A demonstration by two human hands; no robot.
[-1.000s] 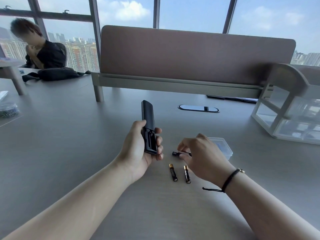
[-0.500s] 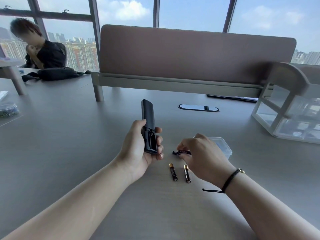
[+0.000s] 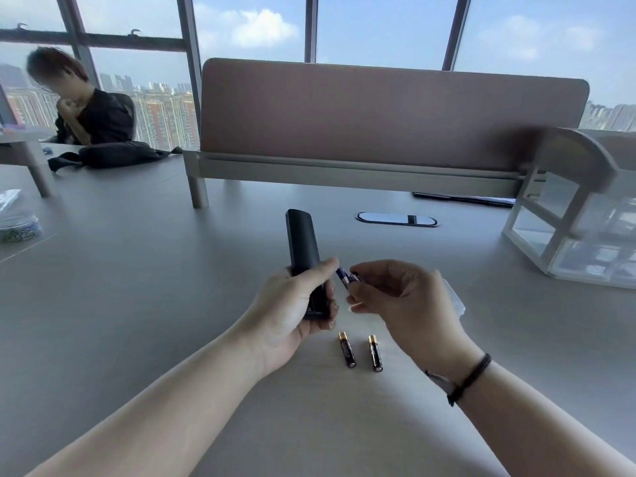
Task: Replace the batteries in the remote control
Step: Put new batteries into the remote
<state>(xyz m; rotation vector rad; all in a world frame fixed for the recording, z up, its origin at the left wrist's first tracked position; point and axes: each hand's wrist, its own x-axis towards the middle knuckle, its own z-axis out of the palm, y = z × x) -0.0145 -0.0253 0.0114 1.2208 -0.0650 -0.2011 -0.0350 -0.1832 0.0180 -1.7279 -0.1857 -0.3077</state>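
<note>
My left hand (image 3: 292,304) grips a black remote control (image 3: 303,242) by its lower end, back side toward me; the thumb covers most of the battery bay. My right hand (image 3: 395,297) pinches dark blue batteries (image 3: 347,278) at its fingertips, held in the air just right of the remote and touching my left thumb tip. Two black-and-gold batteries (image 3: 346,349) (image 3: 375,352) lie side by side on the grey table (image 3: 137,287), below both hands.
A clear plastic lid or box (image 3: 456,301) peeks out behind my right hand. A clear drawer unit (image 3: 578,235) stands at right. A desk divider (image 3: 378,115) and cable grommet (image 3: 395,219) lie behind. A person sits at far left, with a container of small items (image 3: 19,225) nearby.
My right hand lifted the dark blue batteries off the table and brought them up beside the remote. My left thumb moved across the battery bay toward them.
</note>
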